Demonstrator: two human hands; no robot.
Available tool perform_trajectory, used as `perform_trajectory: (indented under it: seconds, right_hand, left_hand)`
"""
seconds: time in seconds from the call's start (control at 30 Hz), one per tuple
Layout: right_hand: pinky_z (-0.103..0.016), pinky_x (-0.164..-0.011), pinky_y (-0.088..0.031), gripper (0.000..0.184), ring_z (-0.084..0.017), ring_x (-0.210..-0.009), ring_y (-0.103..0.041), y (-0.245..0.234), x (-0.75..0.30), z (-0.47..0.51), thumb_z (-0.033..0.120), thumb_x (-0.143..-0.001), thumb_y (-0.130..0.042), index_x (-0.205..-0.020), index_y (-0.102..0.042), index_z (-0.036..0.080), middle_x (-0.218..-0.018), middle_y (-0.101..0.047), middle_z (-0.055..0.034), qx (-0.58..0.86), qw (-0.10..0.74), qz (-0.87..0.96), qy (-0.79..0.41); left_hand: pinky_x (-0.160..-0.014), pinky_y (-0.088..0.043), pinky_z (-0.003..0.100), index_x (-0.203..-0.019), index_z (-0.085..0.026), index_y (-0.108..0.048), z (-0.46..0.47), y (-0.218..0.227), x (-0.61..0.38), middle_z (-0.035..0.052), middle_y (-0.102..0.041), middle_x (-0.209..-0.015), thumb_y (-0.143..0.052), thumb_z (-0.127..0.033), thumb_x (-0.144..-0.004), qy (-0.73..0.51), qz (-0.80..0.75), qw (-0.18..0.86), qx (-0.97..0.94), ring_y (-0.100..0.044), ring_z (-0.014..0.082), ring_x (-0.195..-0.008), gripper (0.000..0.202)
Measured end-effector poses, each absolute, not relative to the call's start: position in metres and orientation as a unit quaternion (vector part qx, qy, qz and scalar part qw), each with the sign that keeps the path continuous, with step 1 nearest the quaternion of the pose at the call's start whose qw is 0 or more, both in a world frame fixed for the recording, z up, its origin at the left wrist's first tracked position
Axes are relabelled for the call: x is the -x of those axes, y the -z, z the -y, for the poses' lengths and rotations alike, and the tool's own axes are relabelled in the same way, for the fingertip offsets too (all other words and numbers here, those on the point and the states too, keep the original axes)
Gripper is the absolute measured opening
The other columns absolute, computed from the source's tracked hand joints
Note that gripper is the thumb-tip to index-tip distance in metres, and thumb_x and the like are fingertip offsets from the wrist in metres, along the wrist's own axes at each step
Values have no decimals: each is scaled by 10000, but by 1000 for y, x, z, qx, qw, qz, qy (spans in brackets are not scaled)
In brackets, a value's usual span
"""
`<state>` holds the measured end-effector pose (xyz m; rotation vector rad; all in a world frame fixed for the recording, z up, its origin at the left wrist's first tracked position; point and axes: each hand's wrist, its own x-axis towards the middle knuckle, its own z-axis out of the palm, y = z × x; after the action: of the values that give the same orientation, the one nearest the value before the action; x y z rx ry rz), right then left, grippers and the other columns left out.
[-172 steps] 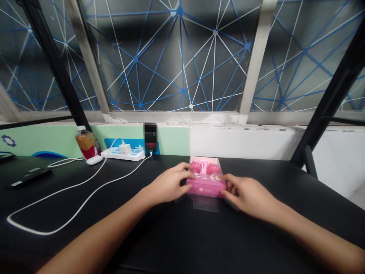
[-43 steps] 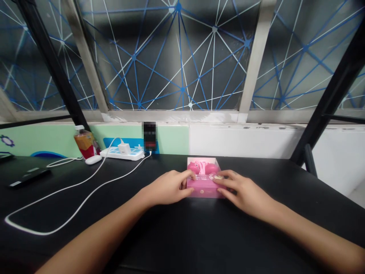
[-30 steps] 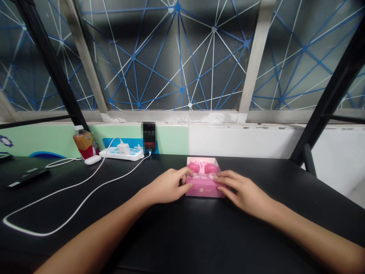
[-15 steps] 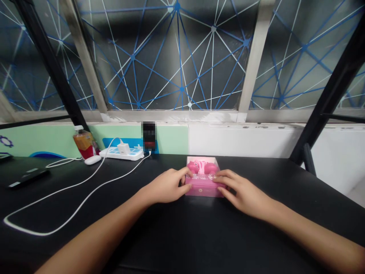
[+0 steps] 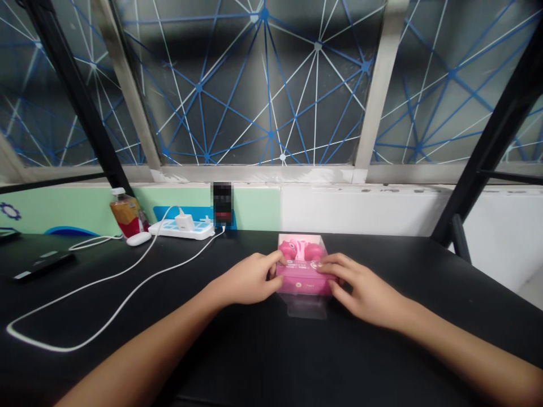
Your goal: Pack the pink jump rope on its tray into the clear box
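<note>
Black desk (image 5: 297, 362), with the pink box (image 5: 303, 277) near its far edge and roughly centred on the view. Beyond the box: a window (image 5: 263, 85) with a blue and white net pattern, a metal frame bar (image 5: 377, 96), and a wall strip, green (image 5: 254, 206) left of the box and white (image 5: 360, 209) right of it. Black post (image 5: 500, 124) far right of the box, another black post (image 5: 76, 102) far left.

Left of the box, well apart from it: power strip (image 5: 180, 229) with white charger (image 5: 185, 221), white cable (image 5: 106, 277) looping over the desk, orange and red bottle (image 5: 126, 217), white mouse (image 5: 138, 238), flat black remote (image 5: 44, 265). Blurred object (image 5: 223, 203) behind the strip, can't tell what it was. Nothing stood between the hands and the box.

Box: pink base, clear plastic cover (image 5: 305, 308) sticking out on the near side, pink rounded item (image 5: 299, 250) inside, exact kind unclear. Left hand (image 5: 248, 280) was curled, fingers (image 5: 275, 261) on the box's left side. Right hand (image 5: 365, 291) was half-curled, fingers (image 5: 328, 265) on its right side. Both had hold of it.
</note>
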<state>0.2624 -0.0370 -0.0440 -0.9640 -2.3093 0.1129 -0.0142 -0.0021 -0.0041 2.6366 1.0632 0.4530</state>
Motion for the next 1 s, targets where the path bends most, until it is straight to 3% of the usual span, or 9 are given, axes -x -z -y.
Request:
perform_trajectory:
  seconds: [0.27, 0.53, 0.77, 1.0]
  right_hand:
    - [-392, -882, -562, 410, -222, -1083, -621, 35, -267, 39, 93, -872, -496, -1234, -599, 255, -1264, -586, -84, 357, 302, 880, -86]
    - [-438, -994, -502, 422, -240, -1186, -575, 25, -270, 41, 80, -895, -477, -1265, -578, 256, -1285, -594, -90, 329, 280, 897, -91]
    - [-342, -689, -601, 365, -187, -852, -660, 38, -270, 37, 243, -938, -518, -1301, -553, 270, -1297, -562, -106, 385, 315, 863, -83]
    - [-423, -927, -539, 274, -228, -1060, -638, 37, -272, 35, 269, -980, -470, -1207, -624, 265, -1197, -628, -76, 388, 281, 877, -19]
  left_hand:
    - [-592, -365, 247, -1096, -209, -560, 3, 3, 16, -30, -611, -714, -482, -188, -830, -147, -364, 132, -910, -569, 150, -653, 278]
    - [-596, -376, 242, -1126, -206, -565, 2, 2, 19, -20, -627, -729, -486, -195, -846, -145, -356, 132, -914, -580, 150, -655, 291]
    - [-595, -390, 233, -1200, -228, -545, 4, 0, 19, -15, -661, -746, -501, -279, -904, -141, -358, 125, -915, -610, 153, -656, 303]
    - [-603, -400, 237, -1182, -220, -581, 4, 0, 18, -3, -666, -743, -480, -344, -942, -144, -367, 124, -911, -623, 161, -666, 288]
